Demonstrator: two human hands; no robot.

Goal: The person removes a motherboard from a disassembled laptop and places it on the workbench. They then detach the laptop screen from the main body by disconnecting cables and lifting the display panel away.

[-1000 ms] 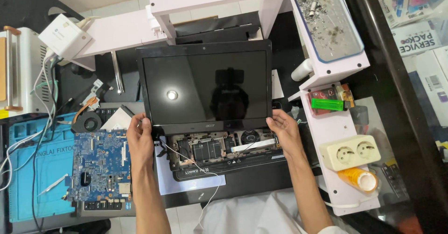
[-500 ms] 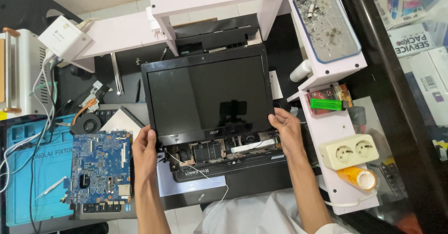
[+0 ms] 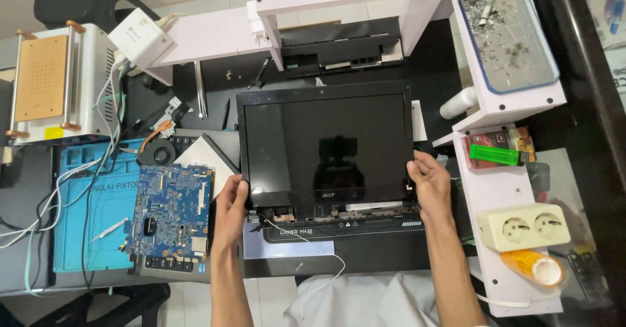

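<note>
Both hands, left hand (image 3: 229, 204) and right hand (image 3: 427, 185), clamp the black laptop screen (image 3: 326, 143) by its lower corners; glass dark, glossy.

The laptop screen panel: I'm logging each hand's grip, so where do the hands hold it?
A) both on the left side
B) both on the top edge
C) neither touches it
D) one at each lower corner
D: the left hand grips the lower left corner of the laptop screen panel and the right hand grips the lower right corner, above the opened base.
</note>
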